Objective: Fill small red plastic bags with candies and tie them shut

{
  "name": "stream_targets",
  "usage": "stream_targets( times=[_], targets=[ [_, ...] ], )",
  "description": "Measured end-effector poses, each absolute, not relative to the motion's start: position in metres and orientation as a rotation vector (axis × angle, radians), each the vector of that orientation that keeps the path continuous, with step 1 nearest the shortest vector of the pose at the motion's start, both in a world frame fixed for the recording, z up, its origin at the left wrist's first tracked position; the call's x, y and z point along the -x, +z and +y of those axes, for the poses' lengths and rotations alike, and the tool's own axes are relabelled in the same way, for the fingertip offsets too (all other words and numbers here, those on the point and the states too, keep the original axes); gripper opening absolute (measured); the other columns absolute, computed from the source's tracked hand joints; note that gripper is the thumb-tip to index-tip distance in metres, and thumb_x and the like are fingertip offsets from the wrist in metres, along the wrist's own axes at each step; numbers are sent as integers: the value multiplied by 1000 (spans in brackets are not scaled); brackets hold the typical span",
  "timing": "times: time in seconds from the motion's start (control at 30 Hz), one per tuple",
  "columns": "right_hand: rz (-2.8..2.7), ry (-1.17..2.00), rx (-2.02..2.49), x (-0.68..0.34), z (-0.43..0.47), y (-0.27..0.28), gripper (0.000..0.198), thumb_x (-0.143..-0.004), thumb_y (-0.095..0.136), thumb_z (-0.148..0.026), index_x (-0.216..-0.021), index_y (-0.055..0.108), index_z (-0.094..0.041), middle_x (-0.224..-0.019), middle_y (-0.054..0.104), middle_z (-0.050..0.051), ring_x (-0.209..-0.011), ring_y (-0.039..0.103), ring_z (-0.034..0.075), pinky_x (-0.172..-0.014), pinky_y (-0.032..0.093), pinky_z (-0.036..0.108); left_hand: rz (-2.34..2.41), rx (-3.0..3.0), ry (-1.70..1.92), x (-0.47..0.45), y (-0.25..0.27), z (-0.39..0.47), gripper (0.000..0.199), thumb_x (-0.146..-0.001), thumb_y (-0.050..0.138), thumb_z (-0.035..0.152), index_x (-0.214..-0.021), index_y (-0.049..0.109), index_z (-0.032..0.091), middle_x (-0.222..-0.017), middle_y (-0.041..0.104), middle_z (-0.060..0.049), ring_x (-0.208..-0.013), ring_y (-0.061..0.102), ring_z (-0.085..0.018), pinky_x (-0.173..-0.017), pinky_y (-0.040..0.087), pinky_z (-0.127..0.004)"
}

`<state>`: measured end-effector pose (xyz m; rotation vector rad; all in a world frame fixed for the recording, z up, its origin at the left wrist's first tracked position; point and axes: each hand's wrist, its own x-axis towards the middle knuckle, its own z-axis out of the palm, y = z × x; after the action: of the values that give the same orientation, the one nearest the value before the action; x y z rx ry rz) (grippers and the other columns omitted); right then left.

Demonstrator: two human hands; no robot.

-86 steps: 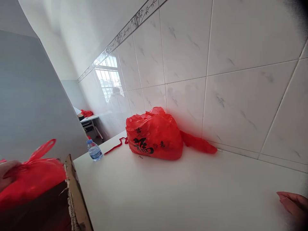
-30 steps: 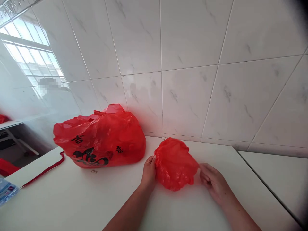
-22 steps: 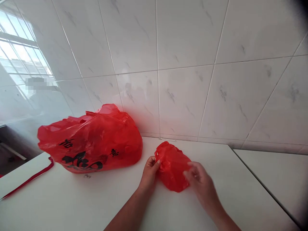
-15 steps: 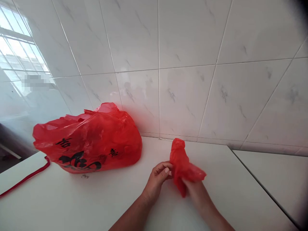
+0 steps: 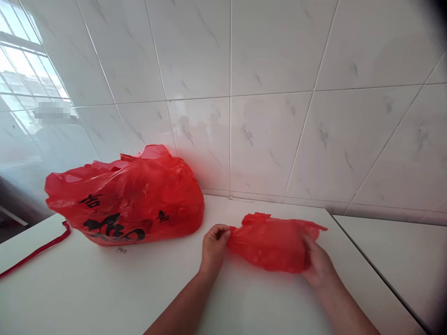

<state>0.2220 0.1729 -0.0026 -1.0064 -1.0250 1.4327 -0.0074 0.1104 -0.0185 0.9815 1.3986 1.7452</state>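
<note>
At five o'clock, a small red plastic bag point(image 5: 268, 246), earlier bunched, is now stretched sideways, its nine-o'clock end pinched by the left hand point(image 5: 214, 244); the right hand point(image 5: 319, 265) is partly veiled, its grip untellable. At nine o'clock, farther, the contents of a bulging, black-lettered red plastic bag point(image 5: 146, 190) are obscured.

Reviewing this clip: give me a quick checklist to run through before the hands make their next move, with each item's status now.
1. Left hand has hold of the small red bag: ok, pinching its left end.
2. Right hand has a firm grip: cannot tell; it is at the bag's right end, fingers partly hidden by plastic.
3. Small bag smooth and flat: not ok, it is crumpled.
4. Large printed bag apart from the small one: ok, white tabletop shows between them.
5. Red ribbon away from both hands: ok, it lies at far left.
</note>
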Motion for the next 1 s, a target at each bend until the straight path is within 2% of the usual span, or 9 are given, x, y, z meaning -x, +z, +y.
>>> stream_targets(
  times=[0.17, 0.33, 0.47, 0.57, 0.67, 0.77, 0.87, 0.93, 1.0],
  targets=[
    [-825, 1321, 1110, -247, 196, -13, 40, -59, 69, -42, -90, 56, -20, -87, 63, 5, -83, 62, 22, -66, 52, 31, 1490, -933, 1855, 27, -19, 113, 13, -72, 63, 28, -80, 60, 18, -81, 59, -1, -75, 53, -14, -72, 43, -26],
    [-773, 835, 1392, -244, 184, -6, 46, -64, 63, -34, -106, 52, -20, -91, 57, 3, -86, 56, 22, -73, 44, 35, 1539, -986, 1852, 19, -14, 110, 20, -68, 67, 24, -86, 60, 19, -83, 57, 0, -76, 53, -13, -73, 42, -25],
    [-1272, 689, 1356, -223, 165, 7, 25, -77, 54, -36, -97, 60, -22, -98, 63, 3, -88, 57, 20, -77, 44, 31, 1510, -1056, 1816, 8, -12, 107, 28, -71, 68, 31, -94, 57, 20, -68, 47, 5, -65, 48, -11, -65, 42, -23],
    [-1605, 692, 1352, -205, 156, 3, 36, -83, 48, -41, -115, 55, -25, -114, 61, 4, -97, 58, 21, -76, 48, 31, 1586, -1166, 1681, 7, -16, 107, 27, -75, 61, 28, -101, 55, 20, -66, 46, 5, -62, 49, -12, -63, 44, -24],
    [-1827, 685, 1472, -191, 152, -8, 44, -83, 51, -39, -124, 49, -22, -119, 59, 8, -101, 59, 24, -73, 50, 33, 1862, -1458, 1527, 7, -19, 104, 35, -74, 58, 18, -109, 55, 21, -90, 60, -4, -89, 58, -21, -81, 47, -36],
    [-2036, 489, 1416, -181, 143, -16, 26, -84, 47, -22, -108, 57, -19, -103, 64, 7, -89, 61, 22, -67, 50, 32, 2082, -1852, 1492, 0, -16, 97, 48, -72, 61, 15, -120, 55, 22, -127, 52, -10, -122, 44, -29, -103, 35, -49],
    [-2132, 67, 1123, -172, 132, -18, 25, -82, 41, -6, -95, 58, -18, -91, 63, 6, -82, 60, 20, -65, 48, 30, 1899, -2092, 1391, -11, -11, 91, 66, -70, 67, 19, -132, 47, 25, -135, 47, -9, -122, 45, -27, -102, 40, -43],
    [-2160, -127, 970, -171, 130, -19, 28, -81, 40, -3, -98, 58, -17, -92, 63, 7, -85, 58, 21, -72, 49, 33, 1725, -2089, 1345, -14, -9, 89, 55, -71, 63, 13, -124, 55, 27, -129, 52, -7, -114, 52, -23, -93, 46, -35],
    [-2185, -210, 945, -176, 134, -21, 36, -82, 41, -3, -114, 54, -14, -101, 62, 9, -92, 56, 24, -79, 49, 37, 1630, -1963, 1411, -12, -8, 90, 30, -76, 53, 7, -97, 65, 24, -107, 61, -4, -97, 57, -18, -84, 48, -30]
  ],
)
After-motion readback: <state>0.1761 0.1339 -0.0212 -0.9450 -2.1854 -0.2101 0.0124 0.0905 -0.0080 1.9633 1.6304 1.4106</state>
